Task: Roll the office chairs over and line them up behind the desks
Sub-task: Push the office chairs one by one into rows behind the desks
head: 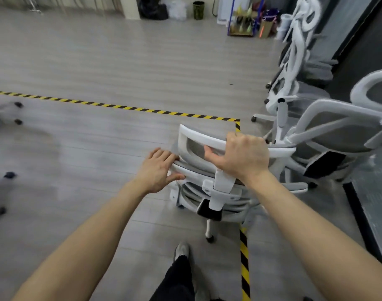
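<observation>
A white-framed office chair with grey mesh stands right in front of me, seen from above and behind. My right hand grips the top bar of its headrest, fingers curled over it. My left hand holds the left end of the backrest's top edge, thumb under the rim. A second chair of the same kind stands close on the right, and more chairs line up behind it beside a dark desk along the right edge.
Yellow-black tape runs across the grey floor and turns toward me under the chair. Blurred chair bases with castors sit at the far left. My shoe is below the chair. A shelf, bags and a bin stand at the back wall.
</observation>
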`<state>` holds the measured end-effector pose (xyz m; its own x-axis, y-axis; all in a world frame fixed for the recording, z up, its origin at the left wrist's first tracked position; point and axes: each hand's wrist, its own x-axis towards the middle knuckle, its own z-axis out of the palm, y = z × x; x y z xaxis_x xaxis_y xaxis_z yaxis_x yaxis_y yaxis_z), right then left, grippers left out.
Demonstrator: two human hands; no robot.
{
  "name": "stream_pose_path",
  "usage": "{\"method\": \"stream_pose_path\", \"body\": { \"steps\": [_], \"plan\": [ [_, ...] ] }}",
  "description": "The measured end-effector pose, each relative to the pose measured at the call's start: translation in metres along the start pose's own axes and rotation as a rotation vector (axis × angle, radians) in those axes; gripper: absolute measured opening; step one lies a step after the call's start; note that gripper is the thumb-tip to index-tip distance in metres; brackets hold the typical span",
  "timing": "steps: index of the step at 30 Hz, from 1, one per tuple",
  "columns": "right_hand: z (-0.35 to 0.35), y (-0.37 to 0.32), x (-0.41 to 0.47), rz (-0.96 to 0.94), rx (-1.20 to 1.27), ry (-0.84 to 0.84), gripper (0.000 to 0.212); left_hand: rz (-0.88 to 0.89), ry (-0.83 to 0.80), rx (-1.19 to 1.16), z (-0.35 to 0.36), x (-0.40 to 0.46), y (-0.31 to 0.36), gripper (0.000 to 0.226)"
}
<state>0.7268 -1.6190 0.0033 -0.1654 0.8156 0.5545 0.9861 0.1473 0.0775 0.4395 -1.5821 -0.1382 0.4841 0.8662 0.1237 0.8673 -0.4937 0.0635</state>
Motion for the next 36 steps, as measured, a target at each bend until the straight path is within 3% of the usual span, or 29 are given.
{"method": "stream_pose_path", "body": {
  "steps": [14,28,33,36],
  "plan": [
    [0.099,-0.083,0.15,-0.272,0.246,0.047,0.067,-0.351,0.109,-0.003,-0.006,-0.003,-0.118,0.082],
    [0.202,-0.162,0.317,-0.48,0.435,0.025,0.065,-0.674,0.093,0.042,-0.015,0.052,-0.228,0.085],
    [0.248,-0.205,0.39,-0.591,0.479,0.022,0.066,-0.797,0.118,0.08,-0.017,0.074,-0.276,0.076],
    [0.271,-0.232,0.43,-0.667,0.558,0.014,0.065,-0.886,0.06,0.084,-0.018,0.086,-0.306,0.077]
  ]
}}
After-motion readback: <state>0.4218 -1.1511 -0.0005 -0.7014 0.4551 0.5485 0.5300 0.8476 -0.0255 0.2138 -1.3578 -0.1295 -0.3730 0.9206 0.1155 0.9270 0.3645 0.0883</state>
